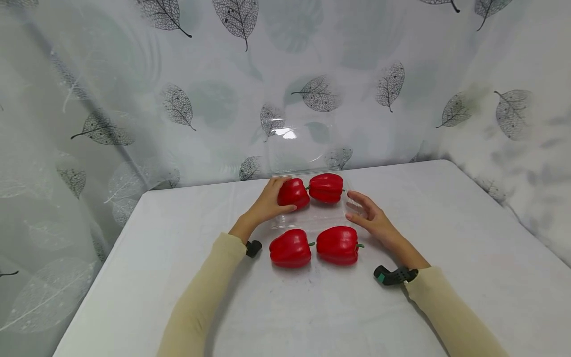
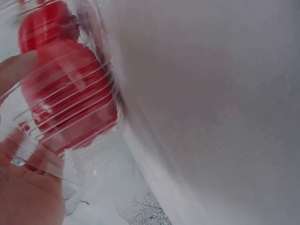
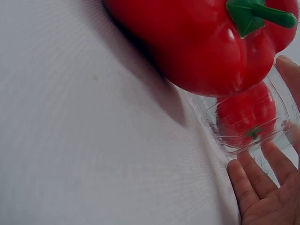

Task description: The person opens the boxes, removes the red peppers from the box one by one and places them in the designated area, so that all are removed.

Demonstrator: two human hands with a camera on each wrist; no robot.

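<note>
Your beige sleeves (image 1: 194, 307) flank two red bell peppers (image 1: 337, 245), stems rightward, just before the clear plastic box (image 1: 285, 220). At its left, your left hand (image 1: 269, 201) curls round another pepper (image 1: 293, 194); at its right, your loosely spread right hand (image 1: 373, 220) is nearer the pair.

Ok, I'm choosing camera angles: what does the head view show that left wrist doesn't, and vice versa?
Only the head view: front-left pepper, front-right pepper, both sleeves. Only the left wrist view: ridges of the clear container crossing in front of the left pepper. Both: left hand, that container, its left pepper and right pepper, leaf-print curtain.
</note>
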